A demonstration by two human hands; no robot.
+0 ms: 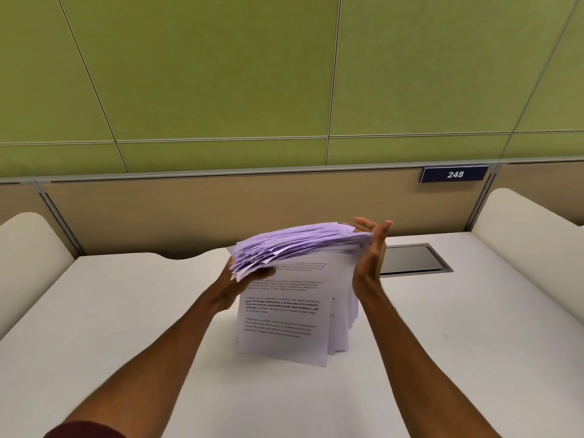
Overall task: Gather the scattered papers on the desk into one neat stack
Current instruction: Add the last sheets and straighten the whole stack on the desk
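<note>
Desk: the largest thing in front of you, white. No loose sheet lies on the part I can see, so I judge the gathering done. Your arms and the frame hide the near corners at 5 and 7 o'clock, so check those.
Stack: every paper in view is in one bundle, held upright over the middle of the desk with the printed face towards you. Its lower edge is at or just above the surface; I cannot tell whether it touches.
Top edge: not neat yet. The sheets fan apart here and lean towards 10 o'clock. At the stack's 4 o'clock corner several pages step out past the front one. What is left, I judge, is to tap the bundle square on two sides and lay it flat.
Hatch: a grey flap set in the desk at 2 o'clock from the stack, apart from it.
Right hand: your fingers are straight and the palm lies flat against the stack's 3 o'clock edge near the top. It presses and does not grasp.
Left hand: it grasps the stack's upper corner at 9 o'clock, with the thumb curled over the front page. The fingers are hidden behind the sheets.
Plate: small and blue, numbered 248, on the partition at 1 o'clock.
</note>
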